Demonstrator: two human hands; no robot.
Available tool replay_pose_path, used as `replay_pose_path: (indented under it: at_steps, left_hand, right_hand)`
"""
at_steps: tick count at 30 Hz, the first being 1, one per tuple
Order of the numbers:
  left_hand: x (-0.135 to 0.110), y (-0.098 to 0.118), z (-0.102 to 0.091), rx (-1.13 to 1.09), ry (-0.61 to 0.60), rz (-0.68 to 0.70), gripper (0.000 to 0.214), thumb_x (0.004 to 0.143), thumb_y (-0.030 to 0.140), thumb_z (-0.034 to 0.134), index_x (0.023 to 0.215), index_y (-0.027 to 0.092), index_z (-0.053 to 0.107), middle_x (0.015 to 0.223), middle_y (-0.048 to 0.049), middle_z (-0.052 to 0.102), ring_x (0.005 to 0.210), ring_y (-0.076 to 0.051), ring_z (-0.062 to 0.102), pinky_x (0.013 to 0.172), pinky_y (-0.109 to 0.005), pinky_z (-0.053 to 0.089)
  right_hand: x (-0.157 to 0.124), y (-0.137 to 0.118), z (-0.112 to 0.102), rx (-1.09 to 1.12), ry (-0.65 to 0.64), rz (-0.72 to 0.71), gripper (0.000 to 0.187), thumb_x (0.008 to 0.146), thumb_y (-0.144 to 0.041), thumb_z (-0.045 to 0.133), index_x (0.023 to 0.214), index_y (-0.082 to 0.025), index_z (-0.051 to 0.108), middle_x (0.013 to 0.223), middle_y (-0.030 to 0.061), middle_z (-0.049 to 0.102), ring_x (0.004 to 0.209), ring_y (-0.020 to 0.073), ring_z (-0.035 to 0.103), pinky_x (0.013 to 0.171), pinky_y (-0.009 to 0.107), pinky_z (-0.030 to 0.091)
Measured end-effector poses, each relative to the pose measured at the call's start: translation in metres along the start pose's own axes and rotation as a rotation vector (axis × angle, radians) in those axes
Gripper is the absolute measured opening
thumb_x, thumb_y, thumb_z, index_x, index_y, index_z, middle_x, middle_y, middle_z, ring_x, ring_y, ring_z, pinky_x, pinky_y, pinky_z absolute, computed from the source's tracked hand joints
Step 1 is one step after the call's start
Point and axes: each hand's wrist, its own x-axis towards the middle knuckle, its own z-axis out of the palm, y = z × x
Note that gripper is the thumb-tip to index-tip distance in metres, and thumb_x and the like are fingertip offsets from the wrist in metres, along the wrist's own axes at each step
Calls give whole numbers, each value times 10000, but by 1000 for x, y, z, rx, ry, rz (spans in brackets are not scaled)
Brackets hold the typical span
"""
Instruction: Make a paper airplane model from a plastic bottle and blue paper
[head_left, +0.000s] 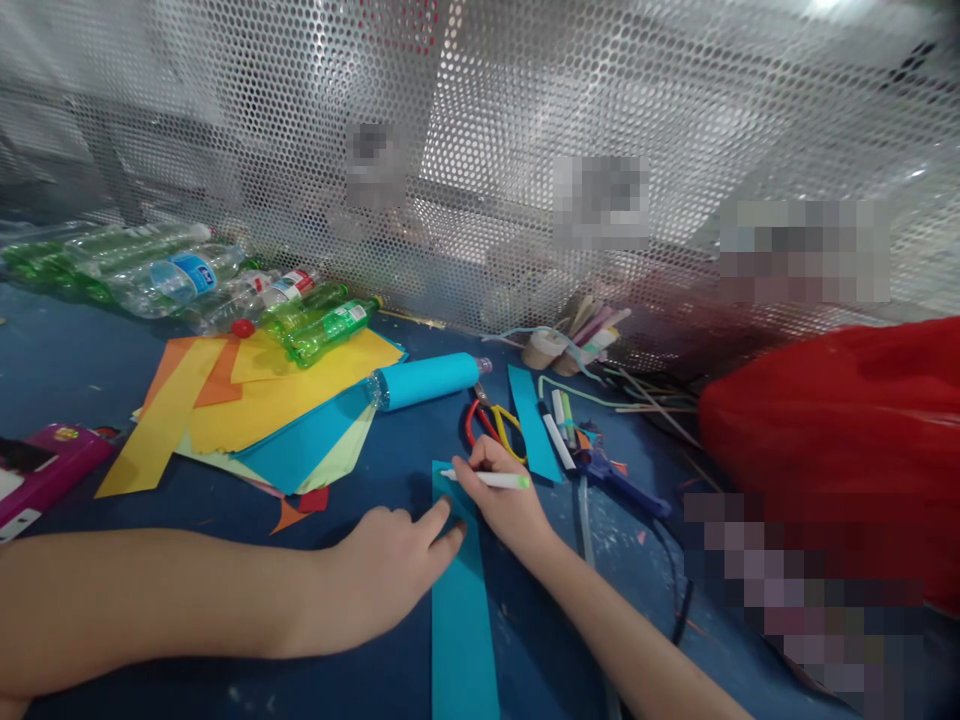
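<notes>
A long teal paper strip (461,620) lies on the blue table, running away from me. My left hand (390,570) rests on its left edge, fingertips pressed flat on the paper. My right hand (504,505) grips a white pen with a green cap (491,480), its tip at the strip's far end. Just beyond lie red and yellow handled scissors (491,425) and a bottle wrapped in teal paper (427,381).
Yellow, orange and teal paper sheets (255,410) are piled at left, with several plastic bottles (180,275) behind them. A pink box (41,475) sits far left. Markers, a blue tool (622,485) and straws lie right; a red bag (840,440) fills the right side. Perforated metal mesh backs the table.
</notes>
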Motion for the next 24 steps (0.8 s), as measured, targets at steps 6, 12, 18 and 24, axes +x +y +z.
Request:
replay_pose_path:
  at_steps: [6,12,18,24]
  left_hand:
    - [0,0,-3,1,-6,-1,599,783,180,532,1355,180,354,1377,-174,407,668,-197,633,494,-317,478]
    - [1,0,-1,0,6,5,581,791,198,530,1348,182,366,1377,-172,410,651,-213,631,475,-340,481]
    - [2,-1,0,2,1,-3,576,802,188,515,1356,197,359,1382,-175,403,666,-195,634,482,-303,465]
    - [1,0,-3,23,-4,-3,549,824,197,488,1355,191,351,1386,-177,400,654,-191,630,478,-304,468]
  right_hand:
    - [2,-5,-1,-100,76,-18,315,791,-277,532,576,-229,308,509,-72,310,472,106,302,456,239,244]
    - [3,-8,-3,-108,133,16,295,766,-254,521,569,-231,303,493,-79,288,464,103,287,449,234,244]
    - [4,-7,-7,-186,176,-12,268,735,-217,489,562,-231,284,497,-81,285,468,102,302,457,228,253]
    - [4,-9,-11,-238,187,4,278,713,-209,476,544,-233,256,483,-81,255,460,102,288,446,229,236]
